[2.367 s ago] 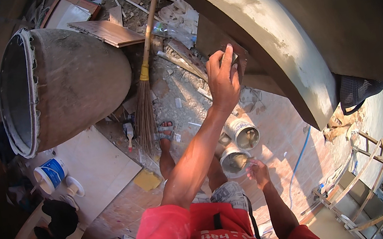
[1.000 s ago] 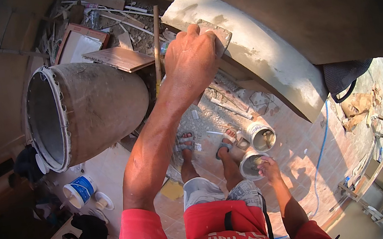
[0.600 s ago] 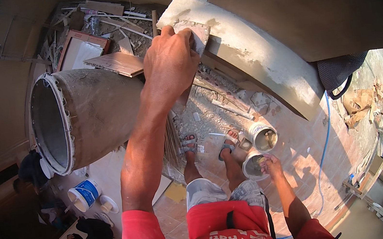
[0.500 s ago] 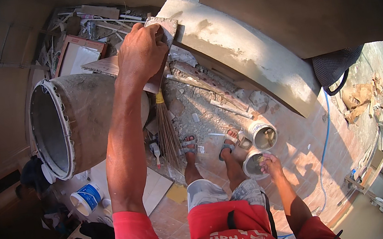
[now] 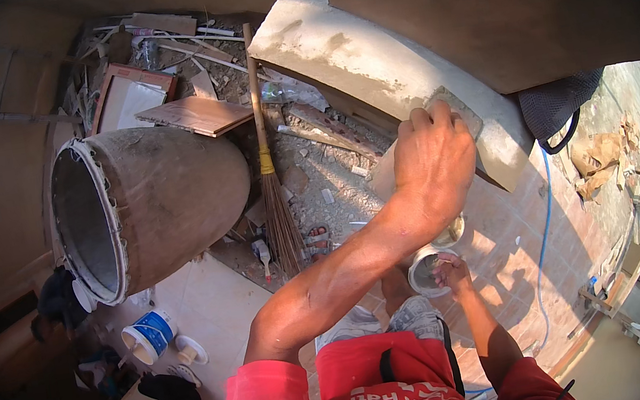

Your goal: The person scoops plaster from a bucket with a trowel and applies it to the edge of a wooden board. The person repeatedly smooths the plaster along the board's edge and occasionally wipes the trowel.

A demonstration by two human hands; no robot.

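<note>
My left hand (image 5: 432, 155) reaches across to the right, its fingers closed over a flat plastering float (image 5: 465, 116). Only the float's grey, mortar-smeared end shows past my knuckles; its grip is hidden under my palm. The float lies against the edge of a plastered ledge (image 5: 364, 50), which has damp grey patches. Lower down, my right hand (image 5: 451, 271) is at the rim of a pale bucket (image 5: 423, 284). Its fingers are bent together, and what they hold, if anything, is too small to make out. My left forearm partly covers a second bucket (image 5: 451, 232) behind it.
On the left a large grey drum (image 5: 172, 196) lies on its side. A stick broom (image 5: 279, 214) stands beside a paintbrush (image 5: 264, 257) and rubble. A blue-and-white pail (image 5: 149, 334) is at lower left, near another person (image 5: 164, 398). A blue hose (image 5: 547, 242) crosses the tiles.
My left hand has swung with the float from the ledge's far left end to its right part, uncovering the broom handle and a wooden board. My right hand has stayed by the bucket.
</note>
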